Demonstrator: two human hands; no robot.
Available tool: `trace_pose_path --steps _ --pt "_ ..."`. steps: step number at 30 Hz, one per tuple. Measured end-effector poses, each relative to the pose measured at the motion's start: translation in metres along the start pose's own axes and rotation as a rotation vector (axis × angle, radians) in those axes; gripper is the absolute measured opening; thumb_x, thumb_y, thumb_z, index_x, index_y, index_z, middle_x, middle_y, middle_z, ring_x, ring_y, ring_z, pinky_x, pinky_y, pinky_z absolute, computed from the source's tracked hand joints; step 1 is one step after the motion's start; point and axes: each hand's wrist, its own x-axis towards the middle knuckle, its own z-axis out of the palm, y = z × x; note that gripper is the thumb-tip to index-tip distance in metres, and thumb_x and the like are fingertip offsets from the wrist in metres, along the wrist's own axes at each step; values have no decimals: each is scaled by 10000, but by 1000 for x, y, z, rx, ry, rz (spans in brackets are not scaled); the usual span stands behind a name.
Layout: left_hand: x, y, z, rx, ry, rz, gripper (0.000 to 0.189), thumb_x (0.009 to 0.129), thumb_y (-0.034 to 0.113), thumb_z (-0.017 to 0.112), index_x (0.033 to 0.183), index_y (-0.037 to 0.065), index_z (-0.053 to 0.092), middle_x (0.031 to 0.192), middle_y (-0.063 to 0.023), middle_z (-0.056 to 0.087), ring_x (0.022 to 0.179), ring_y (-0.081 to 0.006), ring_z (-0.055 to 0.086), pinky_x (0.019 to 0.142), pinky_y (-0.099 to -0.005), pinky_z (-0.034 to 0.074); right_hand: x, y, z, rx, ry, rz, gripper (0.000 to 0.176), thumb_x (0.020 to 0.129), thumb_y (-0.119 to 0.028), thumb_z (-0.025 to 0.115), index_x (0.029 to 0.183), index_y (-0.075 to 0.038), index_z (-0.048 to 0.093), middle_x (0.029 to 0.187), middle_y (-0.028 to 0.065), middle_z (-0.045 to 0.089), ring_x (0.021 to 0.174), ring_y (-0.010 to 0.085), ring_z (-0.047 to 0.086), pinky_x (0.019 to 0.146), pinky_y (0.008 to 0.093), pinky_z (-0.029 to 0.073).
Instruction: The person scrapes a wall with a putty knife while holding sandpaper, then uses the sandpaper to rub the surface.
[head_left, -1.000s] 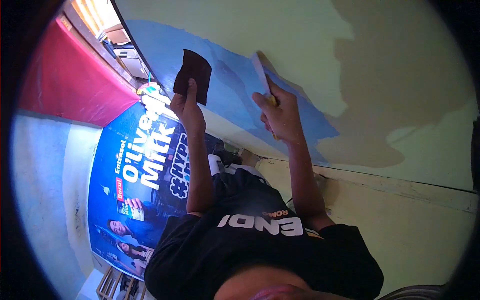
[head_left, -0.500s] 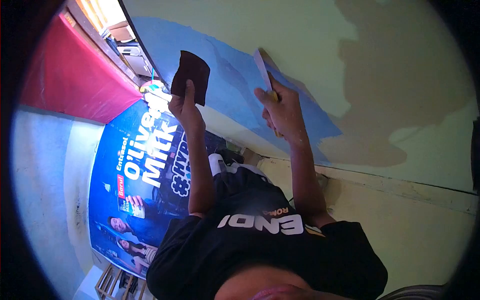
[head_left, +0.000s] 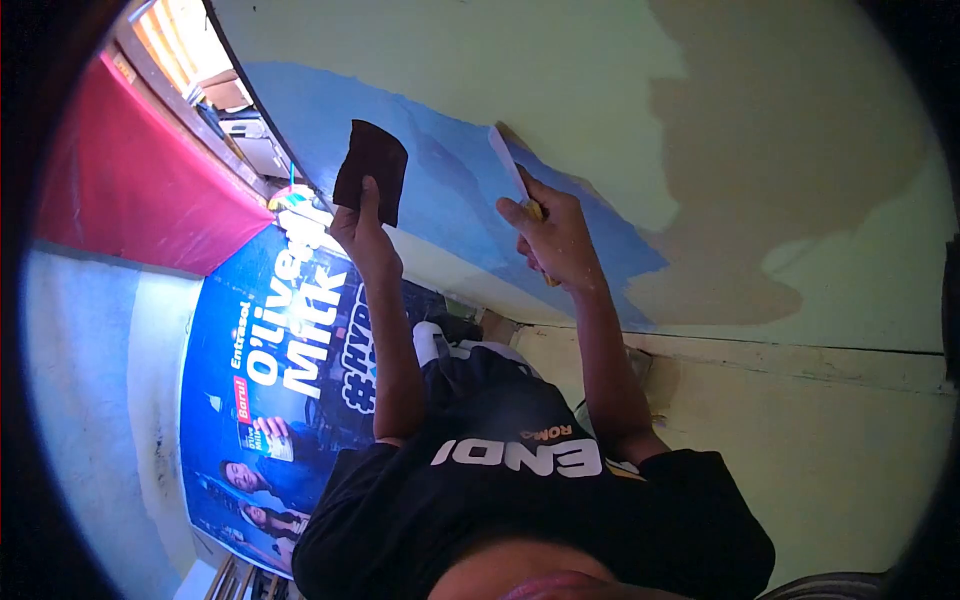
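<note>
A dark brown sheet of sandpaper (head_left: 372, 160) is pinched in my left hand (head_left: 366, 240), thumb on its near face and the sheet sticking up, slightly curled. My right hand (head_left: 562, 238) grips a putty knife (head_left: 508, 158) by its yellow handle, much of which the fingers hide. Its pale blade points up and to the left, over the edge where a blue patch (head_left: 440, 185) borders the light green paint of the wall (head_left: 570, 70). Both hands are raised in front of the wall, apart from each other.
A blue milk banner (head_left: 225, 330) hangs on the left, beneath a red sheet (head_left: 150, 170). Beyond the wall's dark edge, a bright opening shows white boxy items (head_left: 255, 140). My shadow (head_left: 750, 150) falls across the wall at right.
The whole view has tilted, so the wall, banner and both hands sit a little lower and further left. Both grips stay the same.
</note>
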Motion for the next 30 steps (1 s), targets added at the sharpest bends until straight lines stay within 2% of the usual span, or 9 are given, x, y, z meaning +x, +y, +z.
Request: trace_pose_path --steps 6,10,14,17,20,23,26,28,30 --pt "-5 5 6 49 -51 -23 249 883 138 658 1072 -23 661 1008 -98 681 906 -150 635 828 -271 484 13 8 23 -17 38 -195 582 863 -243 665 1387 -103 453 592 39 545 469 89 481 440 258 420" --pt "-8 19 4 60 -9 46 253 890 142 649 1075 -31 653 976 -92 675 889 -153 629 813 -280 486 3 4 6 28 -14 -15 569 860 -237 665 1360 -49 469 634 102 603 490 133 523 540 311 467" --pt "-15 20 0 128 -39 35 330 874 232 676 1129 31 622 1052 -97 644 912 -197 627 811 -366 501 30 14 39 -33 110 -330 527 840 -286 680 1288 -40 549 653 152 624 541 207 569 568 350 474" --pt "-15 16 0 159 -34 51 327 871 216 679 1123 13 630 1044 -102 653 919 -198 631 797 -349 510 28 33 23 -130 61 -314 509 839 -320 680 1253 -44 571 675 183 626 570 250 600 592 377 476" --pt "-18 18 7 178 -26 155 293 869 189 678 1094 4 650 993 -97 671 890 -185 635 801 -339 505 5 42 -27 -232 -201 126 516 841 -332 678 1262 -57 565 724 177 641 605 257 604 627 392 476" --pt "-20 4 24 228 -100 284 278 873 172 673 1090 -1 657 1006 -106 671 881 -155 613 800 -307 485 7 133 -48 -370 -243 29 541 844 -358 674 1294 -85 549 722 140 636 582 212 587 567 368 470" --pt "-43 -17 71 358 -210 473 274 906 172 630 1062 -53 652 915 -80 685 763 -113 562 734 -266 455 -38 151 -56 -326 -335 179 548 847 -372 678 1309 -107 547 692 63 610 534 155 558 521 335 455" --pt "-70 -47 76 710 -301 244 316 926 160 592 1158 -54 616 949 -70 686 751 -112 559 711 -277 460 -57 210 -43 -377 -355 32 592 839 -421 670 1323 -109 532 719 89 627 584 191 586 587 354 467" --pt "-117 -62 93 569 -415 385 359 933 163 574 1236 -31 577 1046 -89 680 845 -124 578 734 -298 476 -81 237 -38 -373 -374 103 607 831 -458 662 1307 -100 542 746 116 640 630 227 606 654 371 474"
